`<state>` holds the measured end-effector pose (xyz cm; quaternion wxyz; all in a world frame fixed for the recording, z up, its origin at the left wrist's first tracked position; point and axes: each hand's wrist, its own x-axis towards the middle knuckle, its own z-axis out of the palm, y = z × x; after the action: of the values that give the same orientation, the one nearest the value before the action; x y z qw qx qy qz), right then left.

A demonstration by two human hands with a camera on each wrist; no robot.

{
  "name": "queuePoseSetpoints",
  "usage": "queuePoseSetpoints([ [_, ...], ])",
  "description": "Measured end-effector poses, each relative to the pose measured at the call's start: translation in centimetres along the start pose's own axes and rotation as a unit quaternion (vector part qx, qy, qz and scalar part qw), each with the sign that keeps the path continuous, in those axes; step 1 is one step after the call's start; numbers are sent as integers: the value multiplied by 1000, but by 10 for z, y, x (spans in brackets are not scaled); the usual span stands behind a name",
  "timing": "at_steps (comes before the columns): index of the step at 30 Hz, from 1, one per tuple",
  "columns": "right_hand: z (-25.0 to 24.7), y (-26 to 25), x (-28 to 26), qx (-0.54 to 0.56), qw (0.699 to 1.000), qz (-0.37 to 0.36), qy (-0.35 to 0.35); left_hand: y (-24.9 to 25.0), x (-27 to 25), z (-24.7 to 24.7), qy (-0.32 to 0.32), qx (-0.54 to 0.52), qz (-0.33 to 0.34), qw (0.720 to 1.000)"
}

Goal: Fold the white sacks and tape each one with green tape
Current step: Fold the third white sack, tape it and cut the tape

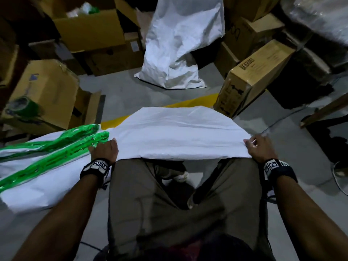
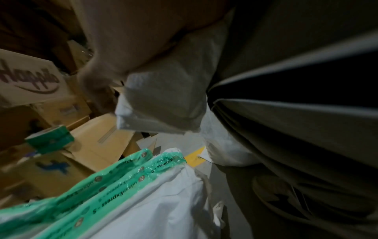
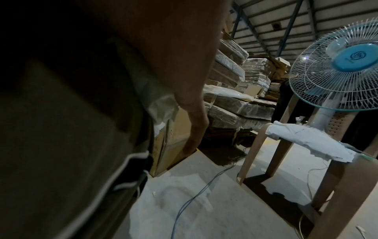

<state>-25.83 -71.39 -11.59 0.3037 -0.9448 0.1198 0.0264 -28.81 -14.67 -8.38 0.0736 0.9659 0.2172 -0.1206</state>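
We hold a white sack (image 1: 180, 132) stretched flat across our knees, our left hand (image 1: 104, 148) gripping its near left corner and our right hand (image 1: 260, 147) gripping its near right corner. To the left lie folded sacks (image 1: 47, 176) bound with green tape (image 1: 50, 159); a tape roll (image 1: 22, 108) sits on a cardboard box (image 1: 49, 91) beyond.

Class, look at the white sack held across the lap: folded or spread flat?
Folded: the white sack shows doubled layers, both hands gripping its near corners.
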Motion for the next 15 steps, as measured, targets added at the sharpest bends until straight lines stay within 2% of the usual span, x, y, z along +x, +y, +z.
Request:
queuePoseSetpoints([
  [2, 4, 6, 3, -5, 1000, -6, 3, -4, -4, 8, 9, -51, -89, 995],
  [4, 6, 12, 6, 2, 1000, 2, -8, -16, -5, 11, 27, -91, -88, 992],
  [6, 7, 19, 9, 6, 1000, 7, -13, -35, -7, 11, 63, -202, -71, 975],
  [7, 7, 20, 8, 4, 1000, 6, -9, -42, -9, 7, 56, -284, -77, 954],
  [8, 6, 18, 6, -2, 1000, 2, -4, -48, -13, 1, 20, -366, -106, 924],
  [9, 3, 15, 3, -6, 1000, 1, -1, -54, -17, -2, -37, -454, -135, 880],
  [10, 1, 12, 0, -7, 1000, 2, 1, -62, -21, -2, -97, -536, -156, 824],
  [11, 0, 11, -1, -8, 1000, 3, 4, -70, -25, -2, -141, -589, -157, 780],
  [12, -1, 11, -3, -10, 1000, 6, 5, -75, -27, -2, -168, -612, -138, 760],
  [15, -1, 8, -3, -6, 1000, 6, 12, -84, -26, 2, -152, -629, -116, 753],
])
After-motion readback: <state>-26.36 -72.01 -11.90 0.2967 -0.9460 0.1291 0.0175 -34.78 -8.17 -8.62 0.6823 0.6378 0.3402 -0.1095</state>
